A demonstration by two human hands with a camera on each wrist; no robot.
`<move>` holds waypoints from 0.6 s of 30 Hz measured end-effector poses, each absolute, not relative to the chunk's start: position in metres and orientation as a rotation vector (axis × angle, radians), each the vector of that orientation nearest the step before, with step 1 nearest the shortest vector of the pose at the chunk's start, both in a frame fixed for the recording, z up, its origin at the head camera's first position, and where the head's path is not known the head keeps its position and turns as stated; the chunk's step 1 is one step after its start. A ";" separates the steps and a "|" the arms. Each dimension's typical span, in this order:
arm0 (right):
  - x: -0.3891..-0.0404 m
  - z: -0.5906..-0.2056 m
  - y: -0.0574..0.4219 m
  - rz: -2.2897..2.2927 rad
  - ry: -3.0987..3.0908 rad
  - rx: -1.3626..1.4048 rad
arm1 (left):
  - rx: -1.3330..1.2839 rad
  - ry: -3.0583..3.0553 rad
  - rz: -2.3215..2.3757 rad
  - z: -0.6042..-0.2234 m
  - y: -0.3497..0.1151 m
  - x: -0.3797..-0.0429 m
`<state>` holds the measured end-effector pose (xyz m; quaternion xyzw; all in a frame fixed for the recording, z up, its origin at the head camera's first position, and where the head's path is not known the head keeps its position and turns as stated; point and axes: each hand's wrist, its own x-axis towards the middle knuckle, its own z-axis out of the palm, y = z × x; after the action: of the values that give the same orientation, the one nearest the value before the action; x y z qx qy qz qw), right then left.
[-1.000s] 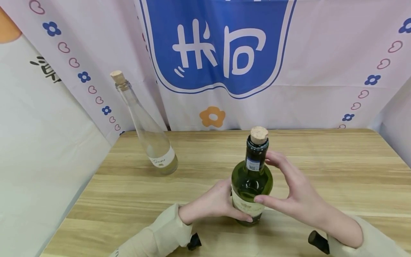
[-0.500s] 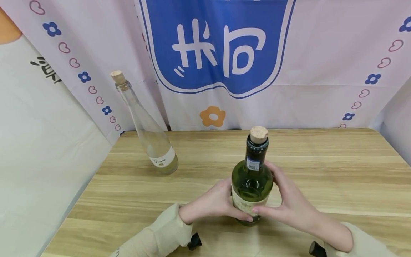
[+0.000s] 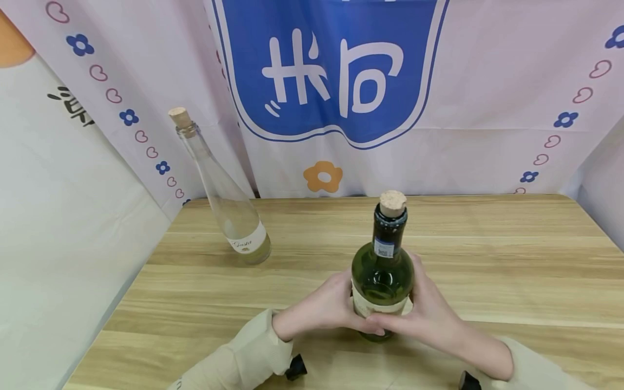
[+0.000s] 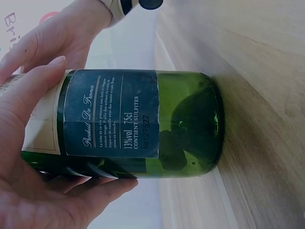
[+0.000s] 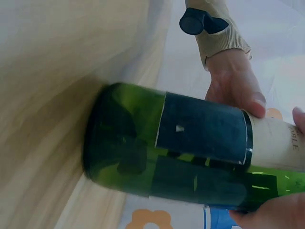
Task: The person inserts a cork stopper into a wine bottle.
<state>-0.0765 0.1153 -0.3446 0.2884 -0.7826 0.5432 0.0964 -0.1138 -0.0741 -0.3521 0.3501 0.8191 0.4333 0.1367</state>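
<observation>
A green wine bottle [image 3: 382, 273] stands upright on the wooden table, a cork [image 3: 392, 204] in its dark neck. From the left, my left hand [image 3: 331, 303] grips its body with the thumb across the front. My right hand [image 3: 431, 311] wraps the opposite side, and the two thumb tips meet over the cream label. In the left wrist view a dark printed back label [image 4: 114, 114] shows below the fingers. The right wrist view has the bottle's base [image 5: 121, 138] close to the tabletop. The far fingers are partly hidden behind the glass in the head view.
A tall clear bottle [image 3: 226, 203] with a cork and a white label stands at the back left of the table [image 3: 487, 233]. Behind the table hangs a printed cloth [image 3: 463, 151] with a blue emblem. Black wrist mounts [image 3: 296, 368] show beneath the sleeves.
My right hand has come in from the right and lowered from beside the neck onto the bottle's body, closing round it. The left hand keeps its grip; the bottle stays in place.
</observation>
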 end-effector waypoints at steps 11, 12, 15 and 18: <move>-0.076 -0.338 0.122 1.823 -2.335 0.707 | 0.971 2.352 1.294 -0.348 -0.060 -0.115; -0.077 -0.336 0.124 1.810 -2.334 0.701 | 0.973 2.347 1.300 -0.347 -0.058 -0.116; -0.080 -0.331 0.131 1.759 -2.296 0.694 | 0.993 2.351 1.305 -0.343 -0.049 -0.121; -0.083 -0.326 0.137 1.695 -2.251 0.696 | 1.048 2.363 1.307 -0.338 -0.039 -0.127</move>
<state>-0.0826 0.1374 -0.3257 0.2380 -0.7701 0.5797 0.1192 -0.1268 -0.0393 -0.3377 0.3590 0.8098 0.4477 0.1222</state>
